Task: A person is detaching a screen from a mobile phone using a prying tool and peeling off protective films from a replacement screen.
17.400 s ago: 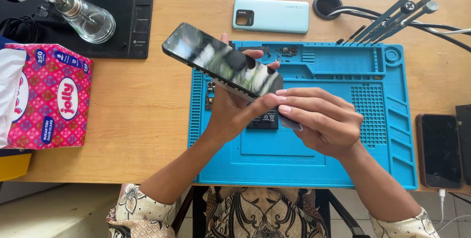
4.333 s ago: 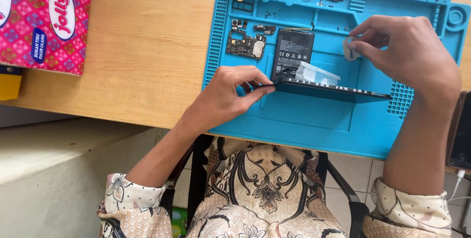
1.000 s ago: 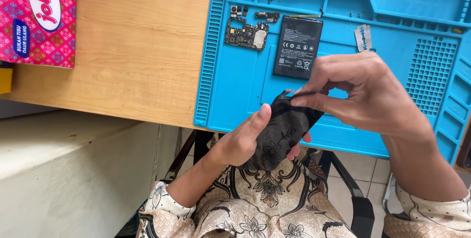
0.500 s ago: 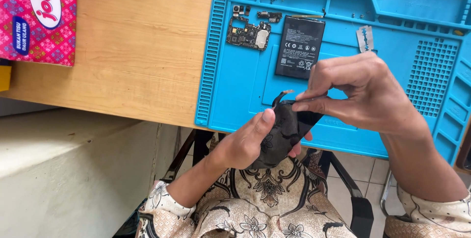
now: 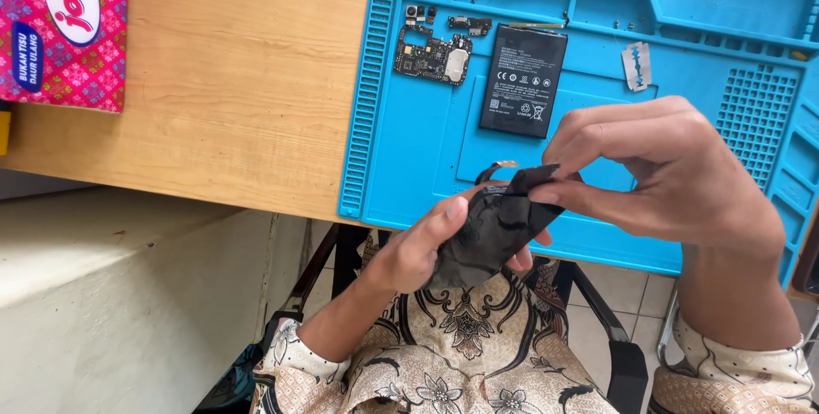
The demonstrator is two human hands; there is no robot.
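Observation:
My left hand (image 5: 422, 243) cups a crumpled black sheet (image 5: 488, 235) from below, just in front of the near edge of the blue work mat (image 5: 401, 150). With thumb and fingertips, my right hand (image 5: 657, 175) pinches the sheet's upper right corner. A thin flex strip pokes up behind the sheet. On the mat above lie a black phone battery (image 5: 523, 81) and a small circuit board (image 5: 431, 54).
A razor blade (image 5: 636, 66) lies on the mat right of the battery, with small screws and parts in the mat's upper trays. A pink tissue pack (image 5: 61, 26) sits at the wooden table's (image 5: 222, 81) left. A chair and patterned clothing are below.
The black sheet has stayed between both hands. My right hand has shifted slightly up and right, pulling the sheet's corner; the view moved a little.

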